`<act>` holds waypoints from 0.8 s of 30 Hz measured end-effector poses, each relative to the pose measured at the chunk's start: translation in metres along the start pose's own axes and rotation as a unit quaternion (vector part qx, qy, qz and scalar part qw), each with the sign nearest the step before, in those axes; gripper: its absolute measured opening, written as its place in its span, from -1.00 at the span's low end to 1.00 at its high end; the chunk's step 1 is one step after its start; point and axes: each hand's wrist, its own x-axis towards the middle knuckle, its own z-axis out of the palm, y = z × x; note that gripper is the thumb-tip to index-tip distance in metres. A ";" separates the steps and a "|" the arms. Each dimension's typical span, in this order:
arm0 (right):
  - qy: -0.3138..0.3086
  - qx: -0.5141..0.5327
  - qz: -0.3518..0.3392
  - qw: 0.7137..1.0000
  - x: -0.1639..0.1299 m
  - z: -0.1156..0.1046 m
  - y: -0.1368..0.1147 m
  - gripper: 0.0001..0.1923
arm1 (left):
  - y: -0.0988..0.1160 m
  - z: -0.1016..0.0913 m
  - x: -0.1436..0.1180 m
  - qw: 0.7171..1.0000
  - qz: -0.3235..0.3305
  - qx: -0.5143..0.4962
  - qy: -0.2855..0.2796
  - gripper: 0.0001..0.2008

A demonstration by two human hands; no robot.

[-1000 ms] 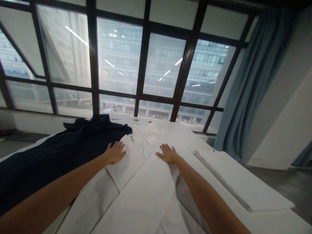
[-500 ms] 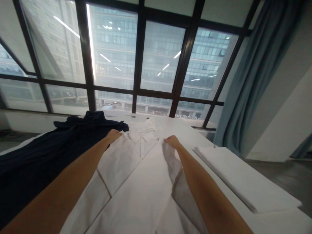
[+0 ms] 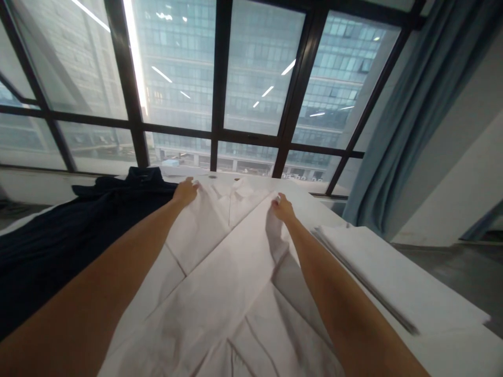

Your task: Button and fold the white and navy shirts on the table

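Our left hand (image 3: 185, 192) and right hand (image 3: 283, 208) pinch a white cloth garment (image 3: 231, 251). Navy cloth (image 3: 98, 230) lies left; folded white fabric (image 3: 401, 277), right.

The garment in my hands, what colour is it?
The garment looks plain white, greyish in shadow, best seen in the head view.

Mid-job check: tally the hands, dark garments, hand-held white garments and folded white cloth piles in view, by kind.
Bare left hand and bare right hand: 2
Dark navy fabric garment: 1
White fabric garment, hand-held: 1
Flat, folded white cloth pile: 1
Total: 5
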 end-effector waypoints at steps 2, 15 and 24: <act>-0.042 -0.076 -0.002 0.996 -0.016 0.005 -0.005 -0.44 | 0.001 0.009 -0.017 0.999 -0.018 0.028 -0.042 -0.49; -0.192 -0.203 -0.133 0.951 -0.138 -0.029 0.008 -0.27 | -0.002 -0.017 -0.231 0.910 0.301 0.019 -0.285 -0.29; -0.220 -0.222 -0.068 0.948 -0.188 -0.058 0.020 -0.28 | -0.018 -0.051 -0.288 0.901 0.341 0.064 -0.261 -0.37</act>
